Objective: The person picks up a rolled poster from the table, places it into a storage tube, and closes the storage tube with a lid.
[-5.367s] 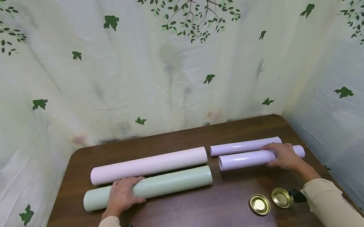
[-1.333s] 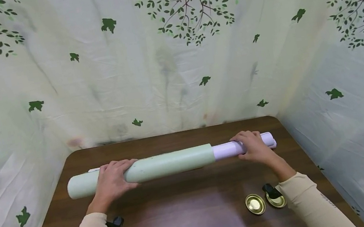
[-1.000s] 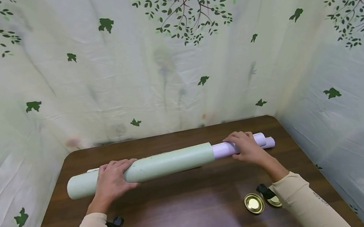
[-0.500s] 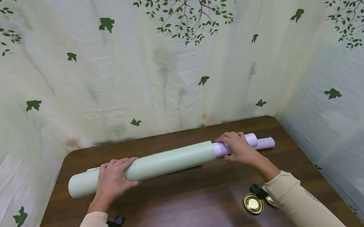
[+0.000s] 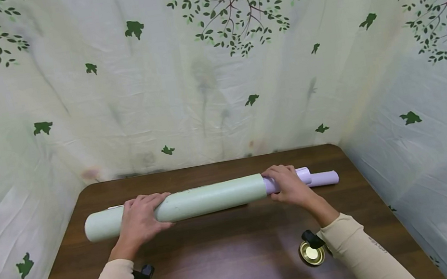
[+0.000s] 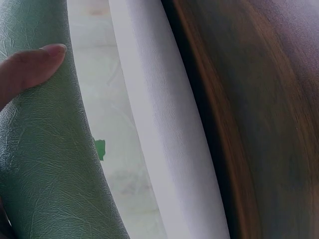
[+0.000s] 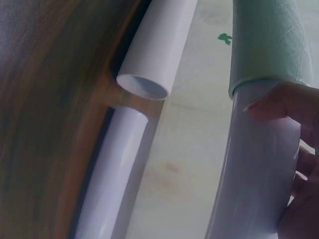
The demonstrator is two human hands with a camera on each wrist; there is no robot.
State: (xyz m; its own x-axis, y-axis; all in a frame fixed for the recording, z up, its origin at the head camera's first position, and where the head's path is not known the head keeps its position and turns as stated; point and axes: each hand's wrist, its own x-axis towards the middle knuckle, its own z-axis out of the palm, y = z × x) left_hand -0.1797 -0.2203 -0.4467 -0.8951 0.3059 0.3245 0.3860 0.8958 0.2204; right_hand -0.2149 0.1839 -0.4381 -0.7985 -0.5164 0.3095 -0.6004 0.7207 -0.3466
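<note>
My left hand [image 5: 142,223] grips a pale green roll [image 5: 215,197], held up off the table and slightly tilted. Its textured surface and my left thumb show in the left wrist view. My right hand [image 5: 290,186] holds a glossy lilac roll [image 7: 254,164], with the thumb near the green roll's open end. That lilac roll's left part is inside the green tube, and a short length shows on the right. Below lie a pinkish-white hollow roll [image 7: 157,45], mostly hidden in the head view, and a thinner lilac roll [image 5: 325,178].
A brown wooden table [image 5: 217,267] lies beneath. One gold round lid [image 5: 312,253] rests near my right wrist; a second is almost wholly hidden by the sleeve [image 5: 364,249]. White leaf-printed cloth [image 5: 206,88] hangs behind and at both sides.
Both hands have lifted their rolls off the table since the earliest frame. The lilac roll has slid leftward into the green one; within the last second my right hand moved further left.
</note>
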